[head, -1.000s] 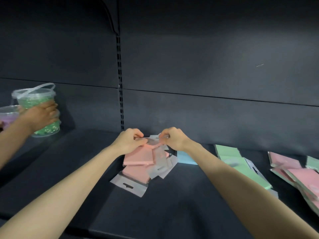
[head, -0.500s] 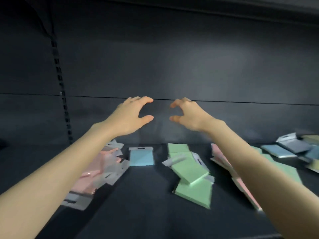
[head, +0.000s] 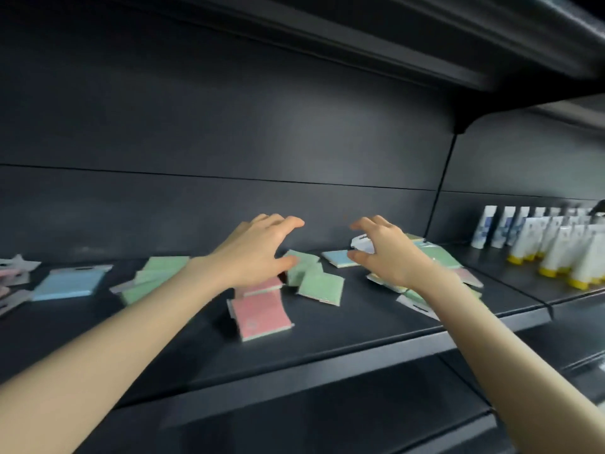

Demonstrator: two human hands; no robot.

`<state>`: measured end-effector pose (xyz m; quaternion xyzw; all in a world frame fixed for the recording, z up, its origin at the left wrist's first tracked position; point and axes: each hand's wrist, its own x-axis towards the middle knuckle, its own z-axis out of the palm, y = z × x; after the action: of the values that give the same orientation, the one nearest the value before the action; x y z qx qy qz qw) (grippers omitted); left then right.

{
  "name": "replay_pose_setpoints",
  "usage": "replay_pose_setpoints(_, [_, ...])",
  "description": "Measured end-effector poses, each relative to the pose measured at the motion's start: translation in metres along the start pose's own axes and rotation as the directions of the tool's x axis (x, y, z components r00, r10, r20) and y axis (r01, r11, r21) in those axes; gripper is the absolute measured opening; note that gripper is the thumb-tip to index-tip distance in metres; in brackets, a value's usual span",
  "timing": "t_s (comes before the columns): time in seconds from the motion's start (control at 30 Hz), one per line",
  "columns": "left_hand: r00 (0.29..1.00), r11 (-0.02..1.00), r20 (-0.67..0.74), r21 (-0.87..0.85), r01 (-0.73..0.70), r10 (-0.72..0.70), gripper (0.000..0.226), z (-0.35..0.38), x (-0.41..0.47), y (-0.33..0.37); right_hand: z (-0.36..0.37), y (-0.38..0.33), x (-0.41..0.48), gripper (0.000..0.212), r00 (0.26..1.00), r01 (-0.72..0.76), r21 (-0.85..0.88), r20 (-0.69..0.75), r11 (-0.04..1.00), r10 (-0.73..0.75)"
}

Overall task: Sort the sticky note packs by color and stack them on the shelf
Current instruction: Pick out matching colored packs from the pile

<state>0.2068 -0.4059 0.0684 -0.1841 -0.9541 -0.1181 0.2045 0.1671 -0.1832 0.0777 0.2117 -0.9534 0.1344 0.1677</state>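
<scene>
We see both hands stretched out over the dark shelf [head: 360,326], and neither has hold of anything. The left hand [head: 258,257] hangs palm down with its fingers spread and lightly curved and its thumb apart. It is just above two pink packs [head: 262,311] that lie overlapping near the middle of the shelf. The right hand [head: 386,257] is spread too, with its fingers arched like a claw and its thumb low. It sits in front of a mixed heap [head: 458,268] of green, pink and yellowish packs. We cannot tell whether it touches the white hang tab [head: 360,245] beside its fingers.

Between the hands lie a few loose green packs [head: 320,285], and behind them a light blue pack [head: 337,258] lies flat. Left of the left forearm we find a green stack [head: 157,276], loosely fanned, then a second blue pack [head: 70,283]. At the far left edge are some blurred pinkish packs [head: 13,273] with clear tabs. On the neighbouring shelf section to the right, white tubes [head: 556,250] with yellow caps stand in rows.
</scene>
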Motion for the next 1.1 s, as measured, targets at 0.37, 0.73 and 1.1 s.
replay_pose_setpoints(0.37, [0.998, 0.999, 0.061, -0.044, 0.022, -0.020, 0.054, 0.048, 0.076, 0.088, -0.031, 0.126, -0.016, 0.043, 0.999, -0.042, 0.034, 0.009, 0.999, 0.041])
replay_pose_setpoints(0.73, [0.980, 0.994, 0.183, -0.061, 0.092, -0.079, 0.052, 0.117, 0.182, 0.059, 0.013, 0.201, 0.071, 0.047, 0.993, -0.014, 0.033, 0.118, 0.999, 0.010])
replay_pose_setpoints(1.1, [0.929, 0.971, 0.314, -0.068, 0.229, -0.197, 0.051, 0.160, 0.256, 0.003, 0.062, 0.255, 0.170, 0.051, 0.970, -0.011, 0.126, 0.243, 0.992, -0.020])
